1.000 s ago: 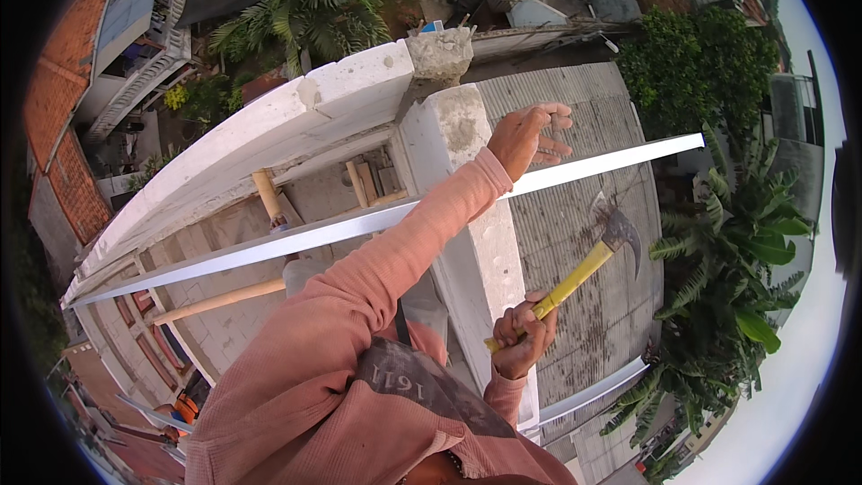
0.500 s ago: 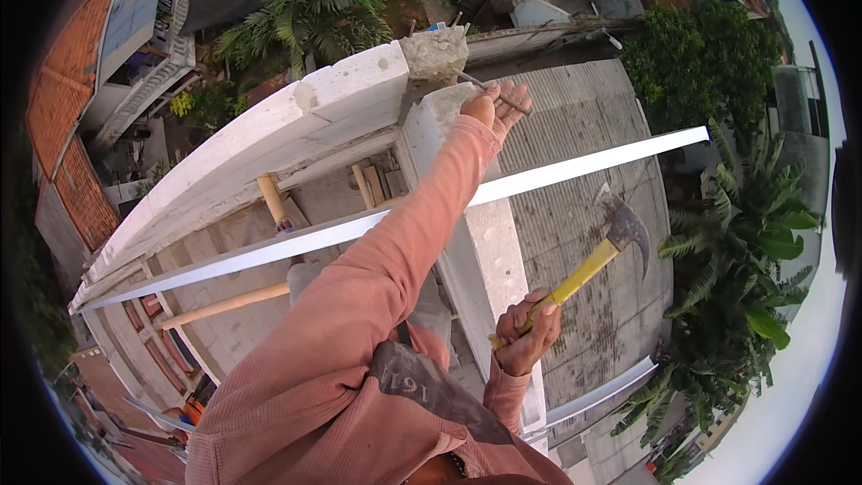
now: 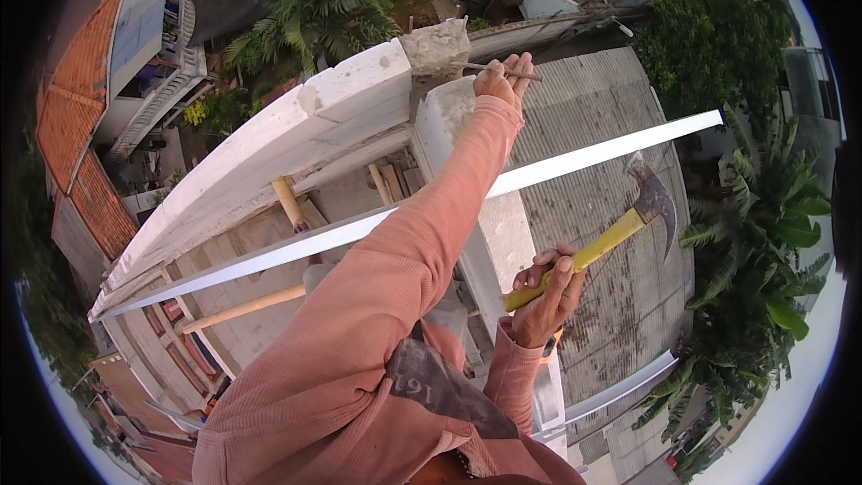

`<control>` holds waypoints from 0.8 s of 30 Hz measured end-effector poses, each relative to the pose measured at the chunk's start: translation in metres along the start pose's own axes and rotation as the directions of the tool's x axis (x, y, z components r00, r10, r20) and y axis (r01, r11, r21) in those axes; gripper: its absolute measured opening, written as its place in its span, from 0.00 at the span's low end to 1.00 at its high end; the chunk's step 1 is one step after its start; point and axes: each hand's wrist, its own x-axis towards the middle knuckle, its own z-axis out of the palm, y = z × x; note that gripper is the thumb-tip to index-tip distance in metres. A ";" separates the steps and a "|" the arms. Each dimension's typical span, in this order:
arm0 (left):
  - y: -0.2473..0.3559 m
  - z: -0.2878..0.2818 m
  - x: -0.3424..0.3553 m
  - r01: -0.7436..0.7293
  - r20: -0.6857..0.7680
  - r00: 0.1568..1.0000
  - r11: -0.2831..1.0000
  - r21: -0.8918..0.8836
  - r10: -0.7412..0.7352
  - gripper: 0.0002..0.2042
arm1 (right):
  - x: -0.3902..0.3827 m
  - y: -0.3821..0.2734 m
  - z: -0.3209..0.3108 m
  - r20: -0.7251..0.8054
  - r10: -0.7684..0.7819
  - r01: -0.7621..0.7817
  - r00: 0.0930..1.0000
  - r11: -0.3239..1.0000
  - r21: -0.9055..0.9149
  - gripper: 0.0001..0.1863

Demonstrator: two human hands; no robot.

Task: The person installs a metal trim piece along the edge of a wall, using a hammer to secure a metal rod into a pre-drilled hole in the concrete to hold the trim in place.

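My left hand (image 3: 503, 81) reaches far forward, its fingers closed around a thin metal rod (image 3: 533, 77). The rod's other end points left toward a rough concrete block (image 3: 435, 48) at the wall's corner; I cannot tell whether it touches. Lower and to the right, my right hand (image 3: 549, 301) grips the yellow handle of a claw hammer (image 3: 611, 241). The hammer's rusty head is up and to the right, over the corrugated roof, apart from the rod. Both forearms wear pink sleeves.
A long white metal bar (image 3: 611, 149) runs under my left arm. A white block wall (image 3: 269, 139) curves off to the left. A corrugated roof (image 3: 584, 108) lies below at right. Wooden poles (image 3: 247, 307) stand inside the walls. Palms and tiled roofs lie beyond.
My right hand has risen a little with the hammer, and its fingers look looser on the handle. My left hand still holds the rod near the block. The whole view has shifted slightly.
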 end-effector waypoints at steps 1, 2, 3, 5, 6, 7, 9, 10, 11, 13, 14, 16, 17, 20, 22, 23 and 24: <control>-0.003 0.001 0.009 0.001 0.002 1.000 1.000 0.006 -0.001 0.11 | 0.010 -0.002 0.006 -0.004 0.001 -0.001 1.000 1.000 0.004 0.20; -0.003 0.002 0.017 -0.006 -0.010 1.000 1.000 0.022 0.007 0.08 | 0.020 -0.007 0.014 -0.008 0.067 -0.067 0.998 0.997 0.043 0.20; -0.004 0.001 0.023 -0.014 -0.022 1.000 0.999 0.037 0.015 0.06 | 0.030 -0.009 0.024 -0.009 0.133 -0.132 0.991 0.988 0.081 0.20; -0.012 0.001 0.025 -0.015 -0.017 1.000 0.998 0.058 0.016 0.05 | 0.050 -0.003 0.045 -0.076 0.087 -0.079 0.993 0.991 0.104 0.19; -0.013 0.003 0.026 -0.024 -0.011 1.000 0.997 0.074 0.025 0.06 | 0.059 0.000 0.056 -0.134 0.042 -0.025 0.990 0.992 0.123 0.18; -0.012 -0.002 0.028 -0.031 -0.018 0.999 0.996 0.079 0.032 0.06 | 0.067 0.010 0.067 -0.130 0.052 -0.036 0.990 0.991 0.126 0.18; -0.015 -0.001 0.028 -0.063 -0.020 0.998 0.993 0.097 0.065 0.06 | 0.081 0.030 0.080 -0.121 0.074 -0.058 0.990 0.990 0.129 0.17; -0.015 -0.001 0.028 -0.061 -0.021 0.998 0.993 0.098 0.063 0.06 | 0.085 0.035 0.078 -0.123 0.075 -0.059 0.990 0.990 0.128 0.17; -0.014 -0.001 0.028 -0.069 -0.016 0.997 0.996 0.062 0.070 0.05 | 0.089 0.038 0.075 0.032 0.173 -0.175 0.984 0.984 0.041 0.16; -0.010 -0.001 0.027 -0.081 -0.018 0.996 0.996 0.025 0.082 0.05 | 0.091 0.037 0.069 0.179 0.288 -0.281 0.941 0.957 -0.067 0.16; -0.010 0.004 0.026 -0.067 -0.035 0.997 0.998 0.014 0.068 0.05 | 0.090 0.026 0.067 0.135 0.271 -0.275 0.953 0.961 0.017 0.15; -0.009 0.007 0.024 -0.056 -0.050 0.997 0.998 0.001 0.056 0.05 | 0.087 0.019 0.070 0.001 0.217 -0.214 0.976 0.961 0.176 0.14; -0.010 0.006 0.023 -0.047 -0.018 0.999 0.999 0.016 0.047 0.05 | 0.085 0.025 0.076 0.003 0.215 -0.212 0.977 0.961 0.176 0.14; -0.009 0.008 0.019 -0.068 -0.034 0.997 0.997 0.032 0.069 0.05 | 0.086 0.034 0.071 0.184 0.350 -0.343 0.919 0.937 -0.070 0.15; -0.008 0.009 0.019 -0.103 -0.070 0.992 0.995 0.017 0.104 0.05 | 0.089 0.025 0.065 0.156 0.327 -0.328 0.932 0.944 -0.020 0.15; -0.005 0.009 0.021 -0.074 -0.081 0.994 0.997 0.013 0.075 0.05 | 0.089 0.019 0.067 0.133 0.297 -0.303 0.946 0.953 0.027 0.15; -0.003 0.010 0.023 -0.047 -0.092 0.995 0.999 0.010 0.047 0.06 | 0.087 0.013 0.070 0.057 0.220 -0.224 0.974 0.972 0.070 0.15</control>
